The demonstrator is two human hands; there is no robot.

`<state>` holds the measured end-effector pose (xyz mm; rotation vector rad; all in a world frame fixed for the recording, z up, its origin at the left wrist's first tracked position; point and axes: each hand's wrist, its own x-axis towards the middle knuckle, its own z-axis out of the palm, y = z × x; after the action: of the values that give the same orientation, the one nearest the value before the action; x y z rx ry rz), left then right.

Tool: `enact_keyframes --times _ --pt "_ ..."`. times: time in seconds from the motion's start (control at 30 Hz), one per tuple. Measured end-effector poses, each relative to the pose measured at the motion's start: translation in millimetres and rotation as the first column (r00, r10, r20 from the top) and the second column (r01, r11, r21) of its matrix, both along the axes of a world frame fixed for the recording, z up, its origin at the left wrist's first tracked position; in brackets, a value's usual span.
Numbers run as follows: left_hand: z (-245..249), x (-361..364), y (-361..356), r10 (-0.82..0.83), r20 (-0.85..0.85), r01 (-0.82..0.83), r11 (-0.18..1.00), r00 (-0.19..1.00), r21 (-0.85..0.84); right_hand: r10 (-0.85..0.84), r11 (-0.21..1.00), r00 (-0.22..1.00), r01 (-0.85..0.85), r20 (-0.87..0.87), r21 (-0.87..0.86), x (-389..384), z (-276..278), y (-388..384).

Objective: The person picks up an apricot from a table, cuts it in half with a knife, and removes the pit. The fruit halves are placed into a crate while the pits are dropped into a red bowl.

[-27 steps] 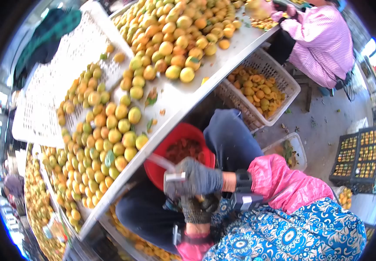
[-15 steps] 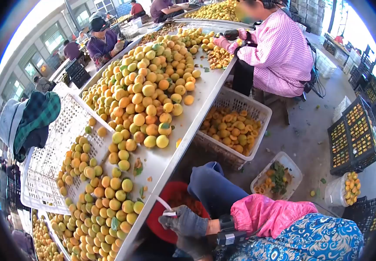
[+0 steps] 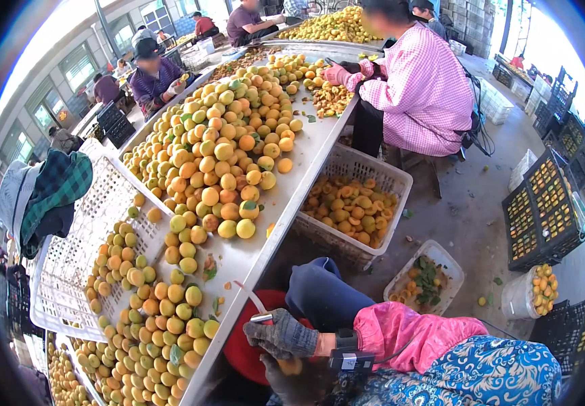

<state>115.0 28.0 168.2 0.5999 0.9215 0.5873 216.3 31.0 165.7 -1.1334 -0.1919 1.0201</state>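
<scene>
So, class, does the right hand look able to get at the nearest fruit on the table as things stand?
Reaching, probably yes: the right hand is close by the table edge, with nothing else apparently between it and the nearest fruit. Grasping looks harder, since it holds a curved tool.

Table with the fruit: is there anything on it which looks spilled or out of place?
Yes. Leaf scraps lie loose beside the whole fruit, like litter on the bare table. The white crate also seems tipped over, fruit spread at its mouth, though this may be deliberate.
</scene>
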Motion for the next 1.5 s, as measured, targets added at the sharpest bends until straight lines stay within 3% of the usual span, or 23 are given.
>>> enact_keyframes --times 0.07,0.27,0.3,0.33,0.37,0.5,0.6,0.67,0.7,0.77,0.8,0.83,0.87,0.9,0.93,0.97,1.0,1.07,1.3,1.37,1.4,1.47,1.5 --pt "-14 -15 4 -0.037 0.345 0.101 0.980 0.938 -0.170 0.072 0.995 0.997 -0.072 0.003 0.074 0 1 -1" --pt "-15 -25 -2 0.075 0.410 0.175 0.824 0.909 -0.539 0.018 0.985 0.999 -0.023 0.028 0.171 -9 6 -6" --pt "-3 -20 -9 0.073 0.414 0.180 0.823 0.907 -0.539 0.037 0.971 0.983 -0.078 0.181 0.226 -12 3 -7" --pt "17 -9 -19 -0.017 0.161 0.070 0.942 0.987 -0.329 0.044 0.952 0.943 -0.140 0.331 0.271 -13 2 -8" --pt "28 -4 -25 -0.030 -0.119 0.021 0.997 0.992 -0.073 0.202 0.959 0.947 -0.244 0.250 0.146 -13 1 -11" --pt "16 -20 -14 -0.050 -0.049 0.042 0.988 0.998 -0.148 0.181 0.948 0.969 -0.218 0.169 0.232 -22 -6 -9" --pt "-9 -27 -7 -0.106 0.137 0.141 0.950 0.985 -0.280 0.015 0.971 1.000 -0.018 0.014 0.238 -29 -20 0" --pt "-16 -20 -16 0.005 -0.167 0.009 0.996 0.986 0.083 -0.030 0.998 0.990 0.039 -0.141 0.059 -25 -29 3" --pt "-24 -15 -15 0.006 -0.173 0.007 0.997 0.985 0.077 -0.062 0.997 0.974 0.070 -0.219 0.029 -24 -34 0" --pt "-41 -15 -11 0.020 0.340 -0.021 1.000 0.940 -0.001 0.003 0.991 0.953 0.039 -0.304 0.131 -9 -12 -18" --pt "-41 -22 -9 -0.075 -0.099 0.122 0.747 0.992 0.653 0.072 0.971 0.919 0.023 -0.388 0.237 -9 -7 -22" --pt "-36 -27 -10 0.120 -0.519 0.497 0.174 0.846 0.850 -0.099 0.934 0.980 0.152 -0.175 0.323 -10 -24 -13" --pt "-24 -14 -14 -0.118 -0.232 0.230 0.804 0.966 0.548 -0.279 0.873 0.960 0.244 0.022 0.423 -16 -44 -5" --pt "-33 -17 -8 -0.014 -0.468 0.446 0.331 0.884 0.832 -0.119 0.942 0.991 0.131 -0.059 0.309 -14 -25 -15" --pt "-36 -29 -5 -0.085 -0.558 0.557 0.286 0.826 0.780 0.036 0.977 0.988 -0.003 -0.153 0.213 -3 -1 -25" --pt "-51 -31 -10 -0.277 -0.124 0.303 0.876 0.953 0.374 0.090 0.977 0.993 -0.074 -0.070 0.199 0 3 -26" --pt "-64 -36 -5 -0.106 0.248 0.137 0.984 0.963 -0.111 0.134 0.973 0.991 -0.135 0.021 0.186 -2 3 -24" --pt "-66 -35 -3 -0.162 0.082 0.170 0.981 0.983 -0.096 0.166 0.974 0.986 -0.168 0.025 0.151 -3 7 -22" --pt "-43 -17 -9 -0.176 0.096 0.178 0.984 0.980 -0.013 0.179 0.970 0.976 -0.196 0.120 0.144 2 3 -24" --pt "-53 -22 -6 -0.025 0.326 0.134 0.939 0.945 -0.318 0.186 0.971 0.979 -0.196 0.088 0.138 1 4 -25" --pt "-58 -24 -8 -0.025 0.324 0.134 0.938 0.946 -0.319 0.195 0.970 0.979 -0.202 0.062 0.138 2 5 -25" --pt "-65 -24 -15 -0.209 -0.004 0.206 0.958 0.978 0.202 0.192 0.973 0.979 -0.199 0.072 0.113 1 3 -25" --pt "-63 -22 -15 -0.210 -0.006 0.206 0.958 0.978 0.201 0.189 0.977 0.979 -0.196 0.083 0.089 2 4 -23"
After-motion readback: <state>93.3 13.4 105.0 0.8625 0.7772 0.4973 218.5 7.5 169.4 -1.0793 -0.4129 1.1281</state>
